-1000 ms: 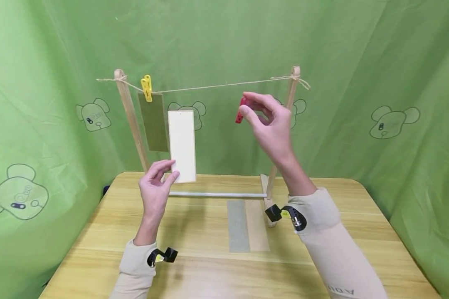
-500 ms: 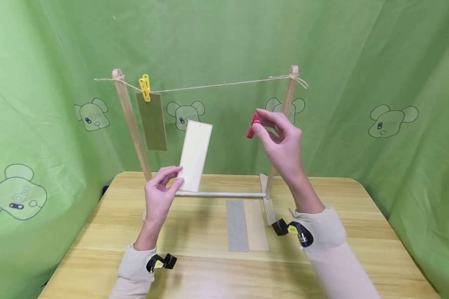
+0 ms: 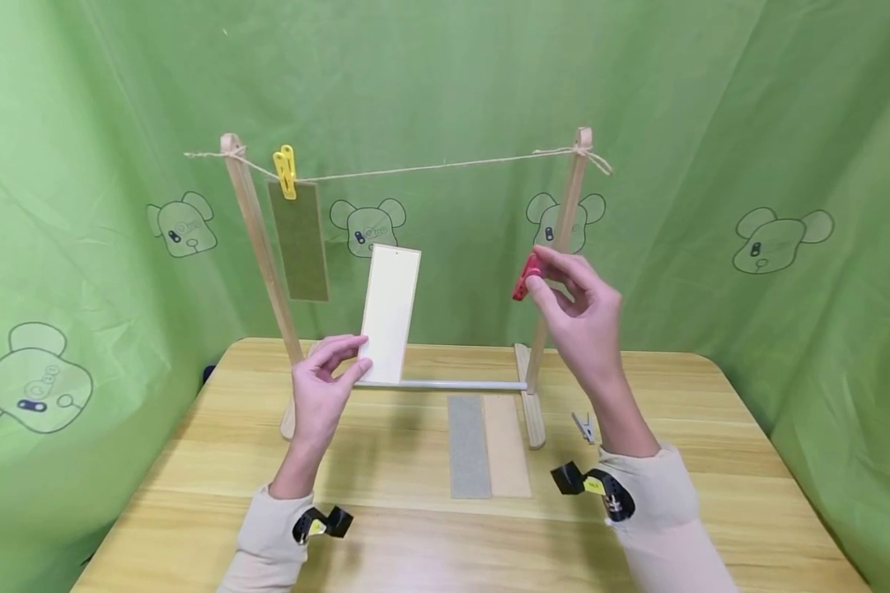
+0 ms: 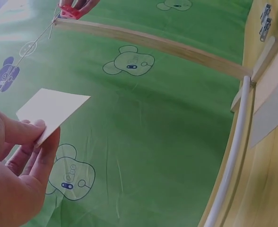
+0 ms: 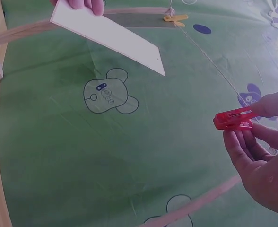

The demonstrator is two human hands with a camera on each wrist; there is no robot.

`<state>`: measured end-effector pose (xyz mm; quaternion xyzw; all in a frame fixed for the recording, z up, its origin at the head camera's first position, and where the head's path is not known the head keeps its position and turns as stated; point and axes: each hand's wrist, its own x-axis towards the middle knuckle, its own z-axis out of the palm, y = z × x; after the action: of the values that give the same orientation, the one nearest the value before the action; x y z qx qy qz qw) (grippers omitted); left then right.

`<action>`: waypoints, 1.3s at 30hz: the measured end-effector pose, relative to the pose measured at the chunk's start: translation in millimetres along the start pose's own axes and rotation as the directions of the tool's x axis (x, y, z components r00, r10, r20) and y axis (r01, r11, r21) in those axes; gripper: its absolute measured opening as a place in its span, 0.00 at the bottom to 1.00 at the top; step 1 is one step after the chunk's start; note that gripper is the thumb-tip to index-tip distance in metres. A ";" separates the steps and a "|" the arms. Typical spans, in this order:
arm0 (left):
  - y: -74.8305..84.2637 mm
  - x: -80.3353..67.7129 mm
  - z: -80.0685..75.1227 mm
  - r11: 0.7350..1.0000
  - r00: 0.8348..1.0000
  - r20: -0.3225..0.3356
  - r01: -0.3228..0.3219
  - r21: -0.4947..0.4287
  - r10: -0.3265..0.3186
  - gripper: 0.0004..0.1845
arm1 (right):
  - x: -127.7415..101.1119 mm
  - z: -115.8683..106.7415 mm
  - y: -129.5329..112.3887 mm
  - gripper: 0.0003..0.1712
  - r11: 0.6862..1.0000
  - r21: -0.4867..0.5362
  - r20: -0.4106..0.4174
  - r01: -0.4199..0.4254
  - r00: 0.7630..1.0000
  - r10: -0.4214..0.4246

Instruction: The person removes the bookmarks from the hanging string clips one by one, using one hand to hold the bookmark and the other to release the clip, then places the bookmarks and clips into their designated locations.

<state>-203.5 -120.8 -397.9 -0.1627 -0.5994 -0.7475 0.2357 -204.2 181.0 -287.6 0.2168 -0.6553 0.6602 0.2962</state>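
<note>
i pinch a white rectangular card (image 3: pixel 391 311) in my left hand (image 3: pixel 325 385) by its lower left edge, its top leaning slightly right; my right hand (image 3: pixel 584 319) holds a red clothespin (image 3: pixel 523 282), slanted, well apart from the card.

— Dressed in what along the forearms?
— In pale beige: a left sleeve (image 3: pixel 270 539) and a right sleeve (image 3: pixel 656 498), both creased near the cuff.
— And fastened on top?
— On the left, a black strap (image 3: pixel 300 527) bearing a black cube-shaped camera (image 3: pixel 339 521) and a yellow label (image 3: pixel 316 527). On the right, a matching band (image 3: pixel 625 497), black box camera (image 3: pixel 567 478) and yellow tag (image 3: pixel 595 486), plus a silvery glint.
</note>
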 end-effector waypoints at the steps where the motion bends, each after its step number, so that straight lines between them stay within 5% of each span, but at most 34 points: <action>1: -0.7 -0.5 -0.2 1.000 1.000 0.000 0.006 0.006 -0.006 0.17 | -2.0 -1.7 0.8 0.20 1.000 0.000 -0.004 -0.003 1.000 0.003; 39: -22.3 -22.9 4.0 0.994 0.995 0.050 0.083 0.069 -0.086 0.14 | -57.5 -52.5 23.5 0.21 1.000 0.015 -0.096 0.008 0.995 -0.007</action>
<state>-196.7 -109.6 -427.3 -0.1490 -0.6364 -0.7318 0.1931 -172.7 227.8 -346.2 0.1895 -0.6343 0.6738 0.3282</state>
